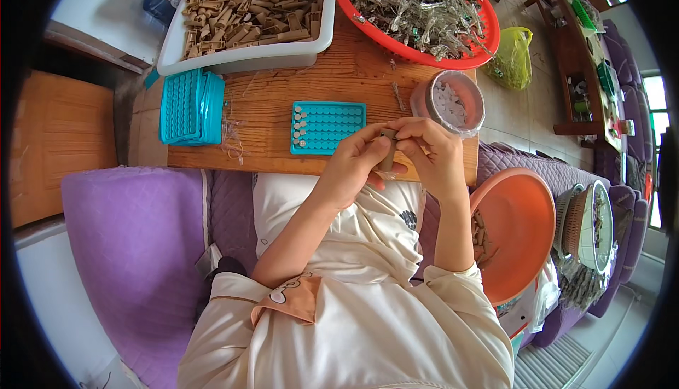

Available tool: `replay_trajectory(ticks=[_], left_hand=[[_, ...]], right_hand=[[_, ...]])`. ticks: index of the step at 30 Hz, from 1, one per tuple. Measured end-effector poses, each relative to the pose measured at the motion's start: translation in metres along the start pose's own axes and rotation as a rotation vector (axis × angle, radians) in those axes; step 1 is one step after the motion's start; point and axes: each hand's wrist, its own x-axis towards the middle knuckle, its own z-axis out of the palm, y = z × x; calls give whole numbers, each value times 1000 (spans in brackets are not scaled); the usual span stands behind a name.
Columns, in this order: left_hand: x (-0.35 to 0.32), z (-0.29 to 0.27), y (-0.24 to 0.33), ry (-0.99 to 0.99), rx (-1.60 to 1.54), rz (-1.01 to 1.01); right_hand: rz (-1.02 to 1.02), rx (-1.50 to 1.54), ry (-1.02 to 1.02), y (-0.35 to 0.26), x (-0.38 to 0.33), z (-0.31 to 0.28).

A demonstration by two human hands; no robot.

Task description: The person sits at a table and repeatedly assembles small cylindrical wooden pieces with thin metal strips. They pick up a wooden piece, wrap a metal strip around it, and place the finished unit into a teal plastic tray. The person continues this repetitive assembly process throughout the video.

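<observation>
- The left hand and the right hand are meeting over the near edge of the wooden table.
- Both hands are curling their fingers around a small brown tube, pinching it between them.
- The brown tube is looking like rolled cardboard, short and thin, and it is standing almost upright between the fingers. Part of it is hiding behind the fingers.
- Just to the left of the hands, a blue-green tray full of little round holes is lying flat on the table. A few holes on its left side are holding small pale pieces.
- Just to the far right of the hands, a clear round tub is sitting with small white bits inside.
- Farther left, a stack of blue-green trays is resting near the table edge.
- At the far side, a white bin is holding many brown tubes, and a red basket is holding a heap of thin grey pieces.
- To the near right, an orange bowl is sitting on the purple couch with a few brown tubes in it.
- A white pillow is lying on the person's lap under the arms.
- Nothing is blocking the hands from the trays or the tub.
</observation>
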Motion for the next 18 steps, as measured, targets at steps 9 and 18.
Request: replay_trajectory(ticks=[9,18], left_hand=[[1,-9,-21,-34,195,-62],[-3,15,-37,-51,302,261]], right_hand=[[42,16,-44,24,-22,5],[342,-342,409,-3,-74,-72]])
